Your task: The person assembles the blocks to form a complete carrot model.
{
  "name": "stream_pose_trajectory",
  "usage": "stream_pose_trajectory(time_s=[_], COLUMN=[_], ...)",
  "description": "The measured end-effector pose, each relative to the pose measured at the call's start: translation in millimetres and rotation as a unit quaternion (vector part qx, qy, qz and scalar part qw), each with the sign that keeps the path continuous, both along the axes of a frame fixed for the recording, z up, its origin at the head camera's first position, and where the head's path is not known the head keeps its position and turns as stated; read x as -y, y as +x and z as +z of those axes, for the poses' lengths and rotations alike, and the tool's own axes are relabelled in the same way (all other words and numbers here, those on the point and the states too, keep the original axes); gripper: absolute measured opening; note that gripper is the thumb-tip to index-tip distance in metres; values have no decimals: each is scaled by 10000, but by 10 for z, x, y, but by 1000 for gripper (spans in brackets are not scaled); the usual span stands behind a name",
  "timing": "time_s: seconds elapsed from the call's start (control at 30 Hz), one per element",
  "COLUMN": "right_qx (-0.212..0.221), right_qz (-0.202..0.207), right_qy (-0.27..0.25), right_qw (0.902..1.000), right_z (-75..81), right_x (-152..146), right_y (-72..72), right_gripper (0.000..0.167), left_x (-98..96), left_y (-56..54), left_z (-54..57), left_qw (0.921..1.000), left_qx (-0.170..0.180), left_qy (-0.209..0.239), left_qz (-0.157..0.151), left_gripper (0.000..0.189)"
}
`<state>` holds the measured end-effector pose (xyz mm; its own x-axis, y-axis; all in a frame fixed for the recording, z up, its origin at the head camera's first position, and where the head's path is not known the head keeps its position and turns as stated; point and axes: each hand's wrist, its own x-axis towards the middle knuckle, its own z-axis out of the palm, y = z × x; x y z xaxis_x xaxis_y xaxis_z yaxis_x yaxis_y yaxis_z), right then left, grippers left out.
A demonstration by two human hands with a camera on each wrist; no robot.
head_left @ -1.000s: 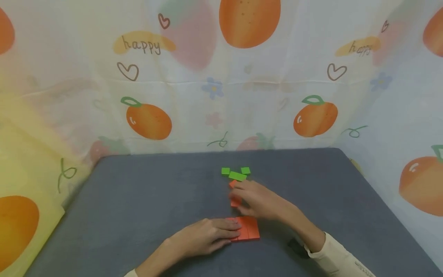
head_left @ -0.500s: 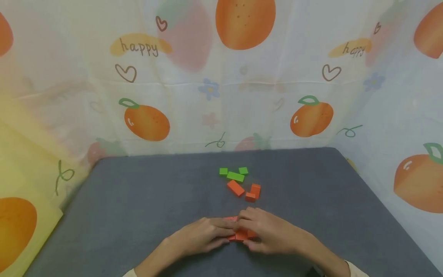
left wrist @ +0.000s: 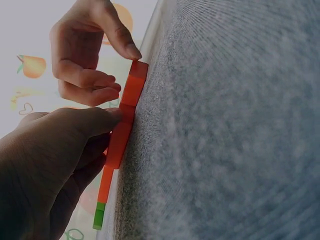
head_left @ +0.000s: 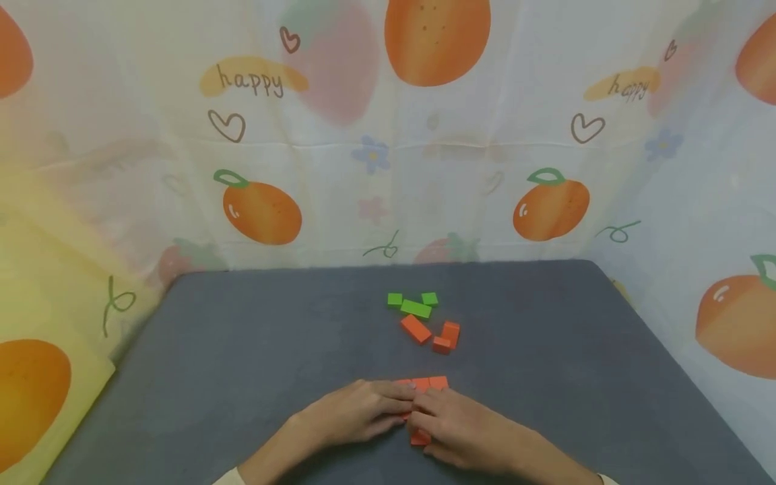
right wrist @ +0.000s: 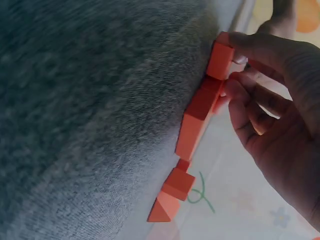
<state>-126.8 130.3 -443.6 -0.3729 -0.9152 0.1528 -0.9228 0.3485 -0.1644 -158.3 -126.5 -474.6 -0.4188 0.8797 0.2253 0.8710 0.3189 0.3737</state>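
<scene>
Orange blocks (head_left: 421,384) lie side by side as a flat group on the table in the head view. My left hand (head_left: 366,411) rests on the group's left part, its fingers laid over the tops and its thumb along the near side. Just in front of the group, my right hand (head_left: 463,428) pinches a small orange block (head_left: 420,438) between thumb and fingers. In the right wrist view this block (right wrist: 220,61) stands end to end with the group, the thumb at its outer end. The hands hide much of the group in the head view.
Beyond the hands lie loose orange blocks: a longer one (head_left: 415,329) and a small one (head_left: 442,345) against another (head_left: 451,333). Farther back are green blocks (head_left: 415,309). A patterned cloth (head_left: 376,101) hangs behind the grey table (head_left: 273,337).
My right hand has come back from the loose orange blocks to the group, then to its near side with a small block. Two loose blocks now show farther right. My left hand has stayed.
</scene>
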Motion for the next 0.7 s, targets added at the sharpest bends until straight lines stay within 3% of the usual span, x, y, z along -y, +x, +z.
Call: stream_pose_trajectory(time_s=[0.2,0.37,0.57,0.7], right_qx=[-307,-401,-490,-563], right_qz=[140,434,188,169], right_qy=[45,211,-4,115], right_qw=[9994,9980,9986,9982], right_z=[15,21,-16,-23], right_x=[-83,-173,-171,-155], right_y=[68,121,168,183], right_gripper=[14,22,18,17], left_x=[11,13,1,-4], left_y=[-5,-1,0,10], left_z=[-8,-2,3,-5], left_qw=[9999,9997,9996,9993], left_qx=[121,206,228,307], left_qy=[8,-83,-95,-131], left_qz=[23,76,134,139], left_gripper=[38,39,38,38])
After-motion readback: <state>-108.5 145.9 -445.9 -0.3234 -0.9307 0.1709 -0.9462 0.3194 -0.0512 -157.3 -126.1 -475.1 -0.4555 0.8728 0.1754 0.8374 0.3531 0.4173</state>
